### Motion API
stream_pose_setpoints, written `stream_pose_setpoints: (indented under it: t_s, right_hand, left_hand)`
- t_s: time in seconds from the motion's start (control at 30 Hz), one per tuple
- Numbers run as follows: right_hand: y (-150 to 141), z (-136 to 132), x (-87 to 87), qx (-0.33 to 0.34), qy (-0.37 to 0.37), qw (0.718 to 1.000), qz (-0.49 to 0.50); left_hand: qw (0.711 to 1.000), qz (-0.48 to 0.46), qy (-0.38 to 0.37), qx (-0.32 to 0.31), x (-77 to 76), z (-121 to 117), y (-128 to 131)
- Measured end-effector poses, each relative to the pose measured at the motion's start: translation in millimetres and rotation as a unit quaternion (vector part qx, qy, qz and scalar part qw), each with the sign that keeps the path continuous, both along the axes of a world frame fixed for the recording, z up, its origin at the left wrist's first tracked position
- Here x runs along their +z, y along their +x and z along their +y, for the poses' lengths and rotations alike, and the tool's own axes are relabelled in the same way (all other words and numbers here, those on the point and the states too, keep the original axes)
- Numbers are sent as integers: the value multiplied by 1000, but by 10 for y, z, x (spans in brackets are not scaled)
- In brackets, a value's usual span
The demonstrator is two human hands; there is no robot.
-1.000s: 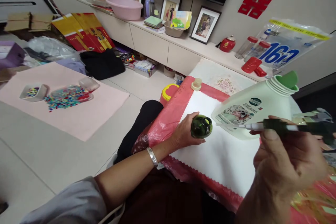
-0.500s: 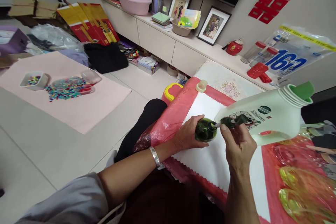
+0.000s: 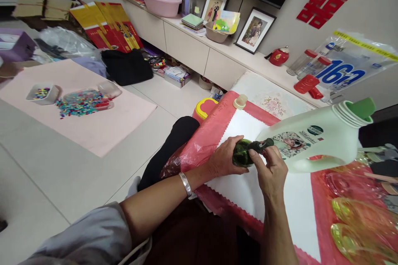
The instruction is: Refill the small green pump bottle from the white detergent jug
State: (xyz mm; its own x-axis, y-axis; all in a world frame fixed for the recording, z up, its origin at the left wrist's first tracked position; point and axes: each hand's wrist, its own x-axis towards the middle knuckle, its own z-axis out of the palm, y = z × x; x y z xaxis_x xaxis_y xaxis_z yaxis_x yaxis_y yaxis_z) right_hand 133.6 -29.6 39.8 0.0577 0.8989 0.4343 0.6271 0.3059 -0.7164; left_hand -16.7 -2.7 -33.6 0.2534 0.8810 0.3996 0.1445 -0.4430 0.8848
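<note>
My left hand (image 3: 226,156) is wrapped round a dark green bottle (image 3: 241,155), which stands tilted over the white scalloped mat (image 3: 239,194). In my right hand (image 3: 271,167) is a dark green pump top (image 3: 263,145), gripped between thumb and fingers. The pump top meets the bottle's mouth; whether it is threaded on, I cannot tell. Just beyond my right hand stands a large pale green jug (image 3: 329,132) with a printed label and an uncapped neck. A green piece (image 3: 362,107) sticks out of that neck.
A translucent cap (image 3: 240,101) sits at the far edge of the red table cover (image 3: 214,132). Several yellow clear containers (image 3: 357,223) lie at right. Beads (image 3: 77,105) are spread on a pink sheet (image 3: 102,140) on the floor at left.
My right hand has moved left, bringing the pump top onto the bottle's mouth. The pale tube that showed between them is now hidden. My left hand keeps its hold on the bottle.
</note>
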Motion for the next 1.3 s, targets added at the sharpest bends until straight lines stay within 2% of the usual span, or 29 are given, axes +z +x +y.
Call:
stream_pose_setpoints:
  t_s: [0.17, 0.27, 0.37, 0.57, 0.77, 1.03, 1.17, 1.3]
  right_hand:
    - [-27, -35, 38, 7, -13, 1000, 8]
    - [-78, -38, 53, 14, -34, 997, 67]
    - [-152, -21, 7, 1, -46, 992, 121]
    - [-196, 3, -78, -11, -42, 990, 133]
    - [-165, 11, -60, 2, -44, 991, 127]
    - [-164, 8, -57, 6, -39, 993, 109]
    - [-170, 8, -56, 0, -23, 996, 90]
    - [-165, 7, -43, -1, -7, 998, 65]
  left_hand:
    - [1000, -1, 5, 2, -19, 10, 14]
    - [1000, -1, -8, -10, -8, 17, 0]
    - [999, -5, -33, -25, -7, 24, -17]
    - [996, -1, -76, -37, 8, 19, -42]
    - [992, 25, -105, -59, 144, -13, -111]
    - [982, 132, -122, -63, 432, -57, -243]
    - [991, 96, -84, -46, 577, -75, -242]
    - [995, 6, -88, -52, 595, -96, -175]
